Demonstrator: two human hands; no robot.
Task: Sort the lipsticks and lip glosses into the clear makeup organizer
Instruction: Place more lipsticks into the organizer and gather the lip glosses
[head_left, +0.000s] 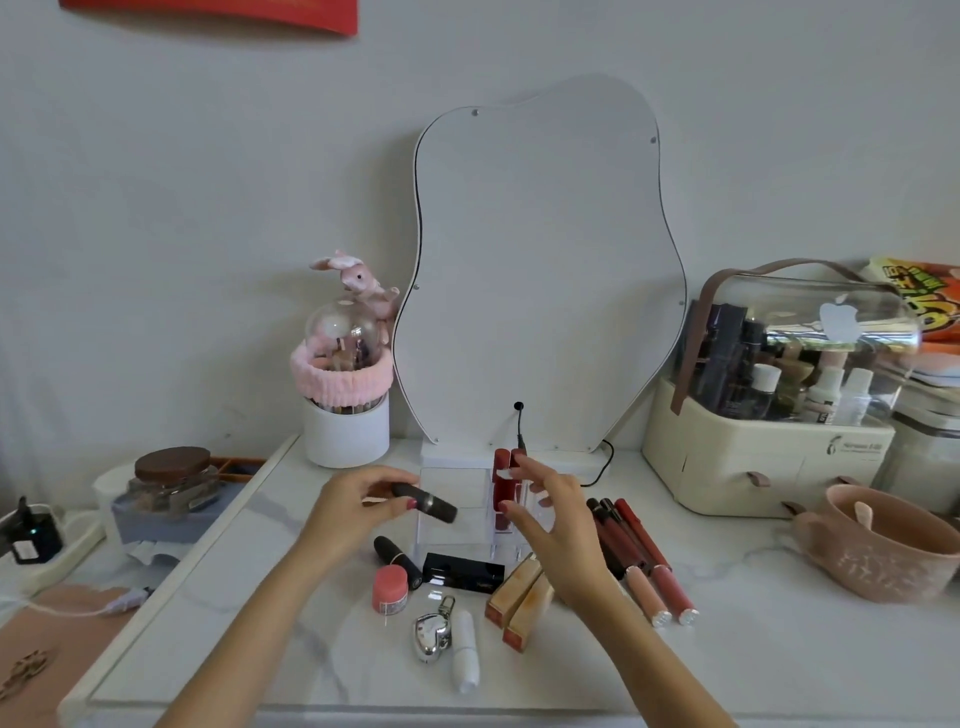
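A clear makeup organizer (452, 525) sits mid-table in front of the mirror; red lipsticks (503, 486) stand upright in its right compartments. My left hand (358, 504) holds a dark brown lipstick (426, 503) tilted over the organizer's left side. My right hand (550, 512) hovers with fingers spread next to the red lipsticks, holding nothing. On the table lie a black lipstick (396, 555), a black box-shaped lipstick (463, 570), two tan square lipsticks (519, 597), several lip glosses (639, 556), a white tube (464, 652), a silver heart case (432, 636) and a pink jar (389, 590).
A wavy mirror (540, 270) leans behind the organizer with a black cable (597, 467). A white brush cup (347, 434) stands at the left, a cream cosmetics case (769, 457) and pink basket (878, 545) at the right. A glass jar (174, 480) sits far left.
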